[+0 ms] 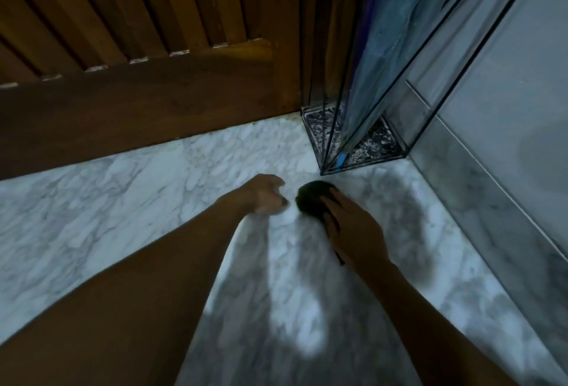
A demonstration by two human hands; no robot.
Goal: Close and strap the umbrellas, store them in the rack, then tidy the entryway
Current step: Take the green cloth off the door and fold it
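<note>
Both arms reach down over the marble floor. The right hand clasps a dark rounded object; the left hand hangs loosely curled, holding nothing, near the rack.

Both bare arms reach down over a white marble floor. Right hand grips a dark rounded object, fingers wrapped over it; what it is can't be told. Left hand just beside it, fingers loosely curled, holding nothing. Black wire rack stands in the corner, a closed blue umbrella inside, tip down on the base. Slatted wooden door behind. Grey wall at right.
</note>
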